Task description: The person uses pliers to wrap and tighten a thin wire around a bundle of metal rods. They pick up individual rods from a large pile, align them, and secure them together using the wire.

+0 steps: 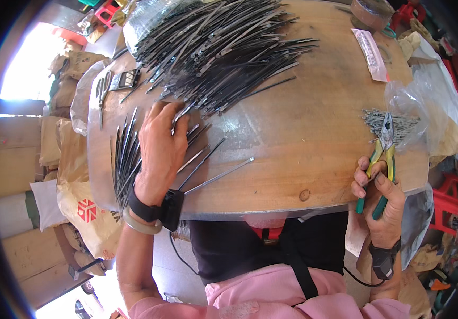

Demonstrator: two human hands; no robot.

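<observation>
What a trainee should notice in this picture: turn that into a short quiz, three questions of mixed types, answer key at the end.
1. Multiple choice: what does the right hand hold?
A) a wooden hammer
B) metal pliers with yellow-and-green handles
C) a flat paintbrush

2. True or false: the grey metal scissors lie toward the left edge of the brown wooden tabletop.

3. Fill in the blank: the large heap of long, thin, dark metal strips lies nearer the person's ____ hand.

Key:
1. B
2. True
3. left
</observation>
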